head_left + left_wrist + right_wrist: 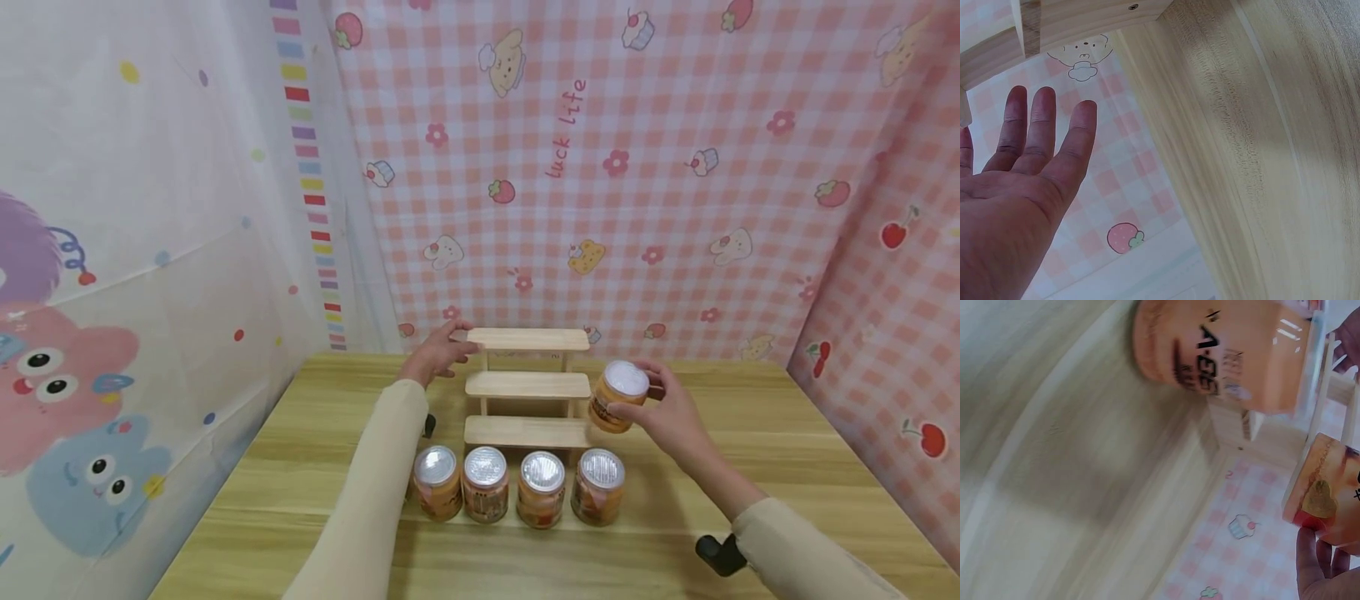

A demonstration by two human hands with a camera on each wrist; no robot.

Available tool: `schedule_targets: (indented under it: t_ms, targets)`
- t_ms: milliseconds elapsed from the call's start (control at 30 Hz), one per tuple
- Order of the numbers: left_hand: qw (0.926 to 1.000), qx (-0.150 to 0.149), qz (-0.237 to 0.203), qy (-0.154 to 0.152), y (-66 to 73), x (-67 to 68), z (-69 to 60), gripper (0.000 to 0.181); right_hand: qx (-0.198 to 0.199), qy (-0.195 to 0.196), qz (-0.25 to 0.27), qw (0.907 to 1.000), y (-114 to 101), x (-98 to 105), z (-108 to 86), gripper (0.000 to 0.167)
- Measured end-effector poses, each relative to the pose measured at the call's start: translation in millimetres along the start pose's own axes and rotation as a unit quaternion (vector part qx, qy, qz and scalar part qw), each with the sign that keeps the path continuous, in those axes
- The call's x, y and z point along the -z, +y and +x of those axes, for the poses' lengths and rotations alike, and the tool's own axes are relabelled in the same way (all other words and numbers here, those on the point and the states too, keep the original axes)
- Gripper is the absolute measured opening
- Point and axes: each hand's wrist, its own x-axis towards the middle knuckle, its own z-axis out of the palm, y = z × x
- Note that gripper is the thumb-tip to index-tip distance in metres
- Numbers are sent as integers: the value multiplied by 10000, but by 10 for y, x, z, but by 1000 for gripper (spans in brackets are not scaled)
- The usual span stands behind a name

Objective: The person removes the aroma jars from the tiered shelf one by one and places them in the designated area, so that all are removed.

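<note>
My right hand [670,414] grips an orange can [609,414] with a silvery lid, tilted slightly, just right of the small three-tier wooden shelf [528,385]. In the right wrist view the fingertips [1309,550] press against the held can [1329,487], whose far side is cut off by the frame. At the left end of the top tier is my left hand [438,353], its fingers extended and holding nothing. The left wrist view shows that hand [1029,187] with its palm facing the camera, close to the shelf's wood [1085,25].
Several similar cans [541,492] stand in a row in front of the shelf on the wood-grain table [255,475]. A checked pink cloth [660,200] hangs behind the table, and a patterned white cloth [187,275] hangs on the left.
</note>
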Motion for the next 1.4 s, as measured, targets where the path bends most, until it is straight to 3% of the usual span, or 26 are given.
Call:
schedule_targets:
  t_ms: [633, 1400]
  targets:
    - [10000, 7, -20, -3, -6, 8, 8, 50, -23, -90, -272, 9996, 412, 169, -274, 82]
    - [10000, -36, 41, 33, -2, 2, 0, 51, -175, -208, -607, 9978, 823, 173, -699, 83]
